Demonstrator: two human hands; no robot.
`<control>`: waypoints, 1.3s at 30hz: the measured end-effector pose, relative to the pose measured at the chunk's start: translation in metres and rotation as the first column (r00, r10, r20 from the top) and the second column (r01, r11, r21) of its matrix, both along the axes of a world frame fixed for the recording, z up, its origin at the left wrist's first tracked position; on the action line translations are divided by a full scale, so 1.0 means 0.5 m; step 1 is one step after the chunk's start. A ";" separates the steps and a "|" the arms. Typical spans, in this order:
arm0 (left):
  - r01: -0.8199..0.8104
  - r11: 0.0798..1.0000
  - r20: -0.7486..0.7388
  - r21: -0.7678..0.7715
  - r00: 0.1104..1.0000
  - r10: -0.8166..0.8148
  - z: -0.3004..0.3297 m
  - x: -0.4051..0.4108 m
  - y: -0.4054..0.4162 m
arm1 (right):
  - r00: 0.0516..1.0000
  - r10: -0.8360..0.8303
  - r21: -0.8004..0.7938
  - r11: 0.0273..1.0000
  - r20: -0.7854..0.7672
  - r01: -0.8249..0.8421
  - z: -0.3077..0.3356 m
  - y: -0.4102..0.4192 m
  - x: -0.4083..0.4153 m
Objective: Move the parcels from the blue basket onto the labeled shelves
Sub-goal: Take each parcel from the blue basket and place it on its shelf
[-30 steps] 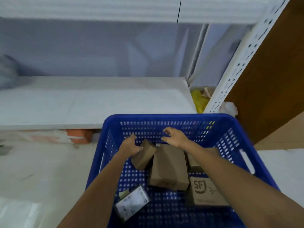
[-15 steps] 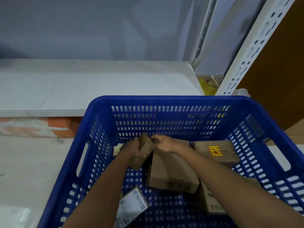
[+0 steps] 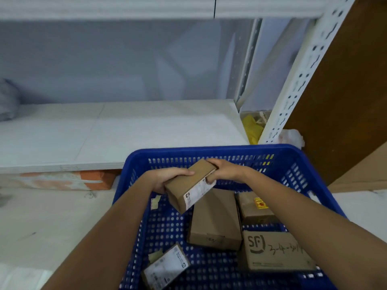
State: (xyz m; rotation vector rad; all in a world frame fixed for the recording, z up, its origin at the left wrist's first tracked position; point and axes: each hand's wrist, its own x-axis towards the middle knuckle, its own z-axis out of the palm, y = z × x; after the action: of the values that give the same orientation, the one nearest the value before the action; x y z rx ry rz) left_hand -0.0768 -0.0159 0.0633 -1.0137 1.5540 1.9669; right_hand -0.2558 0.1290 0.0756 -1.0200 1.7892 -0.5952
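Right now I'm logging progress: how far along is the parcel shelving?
Done: little shows; the shelf ahead is nearly bare. In hand: left hand and right hand hold one small box above the basket. Left: four boxes inside.

Both hands hold one small cardboard box (image 3: 189,185) above the blue basket (image 3: 209,150): the left hand (image 3: 167,178) grips its near end and the right hand (image 3: 224,171) its far end, with a white label facing the right side. In the basket lie a plain brown box (image 3: 215,218), a box with a yellow sticker (image 3: 254,206), a box marked "SF" (image 3: 276,251) (handwriting beside the logo) and a labeled box (image 3: 166,267) near the front. Behind the basket runs a low white shelf (image 3: 117,130), with a perforated white post (image 3: 297,80) at its right end and something yellow (image 3: 252,128) beside it.
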 end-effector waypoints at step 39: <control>-0.227 0.921 -0.648 -0.316 0.761 -0.035 1.837 0.076 0.207 | 0.906 0.011 -0.522 0.820 0.424 0.234 1.787 0.299 -0.018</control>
State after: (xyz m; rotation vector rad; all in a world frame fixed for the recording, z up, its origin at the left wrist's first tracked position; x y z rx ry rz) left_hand -0.0388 0.0874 0.9817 -0.5522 2.3716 2.2872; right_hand -0.2647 0.2787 0.9693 -1.0690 1.3184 -1.3730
